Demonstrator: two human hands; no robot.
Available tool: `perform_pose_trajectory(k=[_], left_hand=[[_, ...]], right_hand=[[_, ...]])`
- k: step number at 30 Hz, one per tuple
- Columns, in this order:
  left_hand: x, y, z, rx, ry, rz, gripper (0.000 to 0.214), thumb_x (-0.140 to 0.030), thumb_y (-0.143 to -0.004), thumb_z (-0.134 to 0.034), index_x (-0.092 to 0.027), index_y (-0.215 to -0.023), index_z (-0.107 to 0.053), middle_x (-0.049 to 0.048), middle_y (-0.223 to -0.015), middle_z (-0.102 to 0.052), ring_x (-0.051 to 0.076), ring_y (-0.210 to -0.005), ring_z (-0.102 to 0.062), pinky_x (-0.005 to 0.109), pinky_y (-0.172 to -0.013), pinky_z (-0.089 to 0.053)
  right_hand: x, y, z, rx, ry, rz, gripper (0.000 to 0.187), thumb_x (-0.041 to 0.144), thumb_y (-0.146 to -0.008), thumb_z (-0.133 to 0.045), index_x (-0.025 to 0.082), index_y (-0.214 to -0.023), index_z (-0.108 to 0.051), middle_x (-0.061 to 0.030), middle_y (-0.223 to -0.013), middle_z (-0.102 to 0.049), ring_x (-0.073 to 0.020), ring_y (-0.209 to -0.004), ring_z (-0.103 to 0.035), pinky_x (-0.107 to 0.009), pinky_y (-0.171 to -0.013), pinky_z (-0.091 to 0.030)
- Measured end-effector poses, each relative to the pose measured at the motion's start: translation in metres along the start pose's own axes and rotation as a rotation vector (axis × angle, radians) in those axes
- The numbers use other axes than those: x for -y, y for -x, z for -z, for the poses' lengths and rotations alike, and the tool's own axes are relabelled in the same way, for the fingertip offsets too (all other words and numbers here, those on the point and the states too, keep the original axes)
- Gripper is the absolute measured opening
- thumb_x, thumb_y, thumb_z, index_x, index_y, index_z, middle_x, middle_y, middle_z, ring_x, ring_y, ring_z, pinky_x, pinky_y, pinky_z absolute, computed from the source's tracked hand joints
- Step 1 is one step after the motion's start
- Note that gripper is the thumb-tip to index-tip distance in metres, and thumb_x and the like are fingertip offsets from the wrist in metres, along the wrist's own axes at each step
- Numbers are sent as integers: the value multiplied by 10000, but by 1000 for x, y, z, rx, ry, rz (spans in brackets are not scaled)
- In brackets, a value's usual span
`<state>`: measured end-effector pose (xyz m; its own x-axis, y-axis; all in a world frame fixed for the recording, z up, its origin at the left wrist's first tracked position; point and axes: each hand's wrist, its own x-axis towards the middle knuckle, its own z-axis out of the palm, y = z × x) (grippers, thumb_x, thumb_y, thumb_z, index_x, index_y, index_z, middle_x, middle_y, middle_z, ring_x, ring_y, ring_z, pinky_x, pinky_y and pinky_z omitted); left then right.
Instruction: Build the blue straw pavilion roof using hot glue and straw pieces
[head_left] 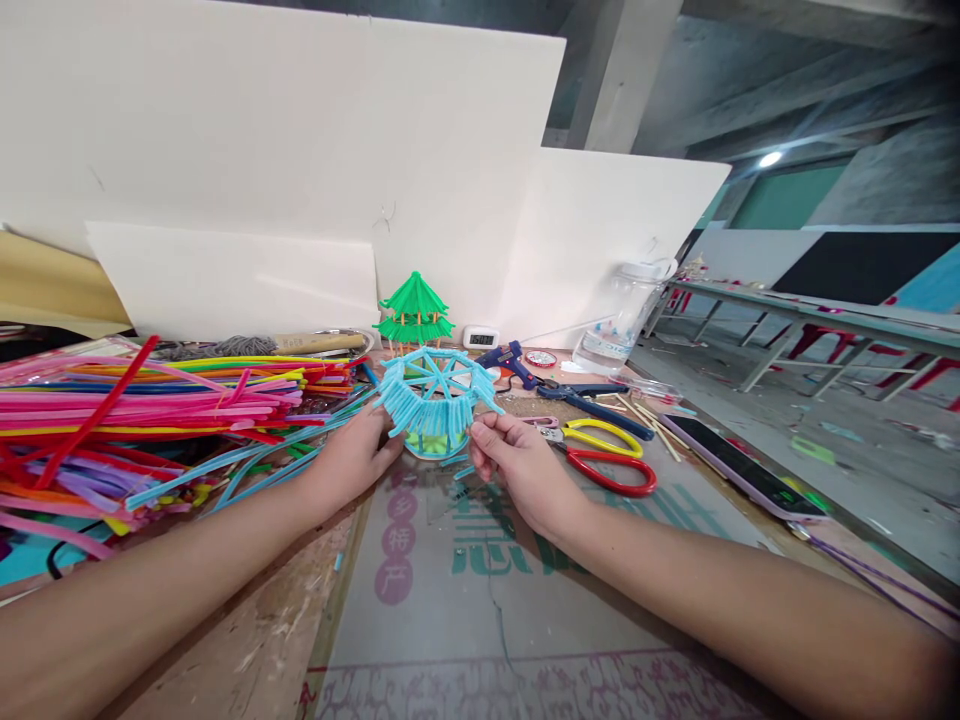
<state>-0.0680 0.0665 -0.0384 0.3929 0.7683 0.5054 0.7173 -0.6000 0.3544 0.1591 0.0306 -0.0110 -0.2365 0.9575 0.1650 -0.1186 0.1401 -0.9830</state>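
A small pavilion model with a light-blue pipe-cleaner roof (437, 385) stands in front of me on a round green base (427, 445). The roof has an open spoked top and a fringe of short blue strips hanging around its rim. My left hand (356, 450) is closed on the model's left side, its fingertips partly hidden behind the fringe. At the right edge of the roof, my right hand (514, 460) is pinched on a light-blue pipe-cleaner strip, mostly covered by the fingers. Cut blue bits (461, 470) lie just below the model.
Behind stands a green-roofed pavilion (415, 310) beside a small digital clock (481, 338). Bundled colourful pipe cleaners (187, 410) fill the left. To the right are a glue gun (510, 362), pliers (600, 400), red-and-yellow-handled scissors (611, 470), a phone (739, 465) and a water bottle (619, 320).
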Motion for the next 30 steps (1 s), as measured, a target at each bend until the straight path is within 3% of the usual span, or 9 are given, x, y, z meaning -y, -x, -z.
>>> perform_pose_trajectory(k=[5,11,19,27,30], left_hand=[[0,0,1,16,4,-1,304,-271,-917,-462,-159,-1174,-580,134,-1190,-624,291,-1103,-587,453,-959,-476],[-2,0,3,15,2,-25,251,-278,-905,-454,-142,-1040,-617,154,-1194,-611,309,-1131,-568,470,-977,-466],[-7,0,5,7,20,-31,278,-288,-910,-441,-144,-1083,-604,151,-1215,-602,300,-1152,-556,468,-1003,-452],[-3,-1,2,8,62,-3,248,-299,-918,-440,-155,-1050,-592,139,-1129,-624,291,-1122,-571,475,-999,-457],[2,-1,-1,4,81,-1,222,-292,-919,-458,-171,-1058,-582,109,-1027,-648,277,-1117,-578,468,-1022,-446]], right_hand=[[0,-2,1,10,-10,1,306,437,-784,-690,173,-709,-556,44,-559,-538,-69,-474,-435,-229,-497,-312],[0,-2,1,25,-14,-13,304,432,-772,-694,180,-687,-547,45,-545,-530,-73,-462,-428,-239,-490,-303],[2,0,0,32,-4,-18,322,451,-774,-691,184,-685,-535,49,-536,-523,-76,-459,-419,-242,-493,-291],[0,0,0,60,-29,-56,338,507,-779,-678,183,-769,-583,26,-575,-579,-87,-466,-442,-231,-488,-332],[1,5,0,107,94,-61,417,578,-829,-590,178,-711,-591,18,-546,-551,-98,-469,-439,-240,-481,-335]])
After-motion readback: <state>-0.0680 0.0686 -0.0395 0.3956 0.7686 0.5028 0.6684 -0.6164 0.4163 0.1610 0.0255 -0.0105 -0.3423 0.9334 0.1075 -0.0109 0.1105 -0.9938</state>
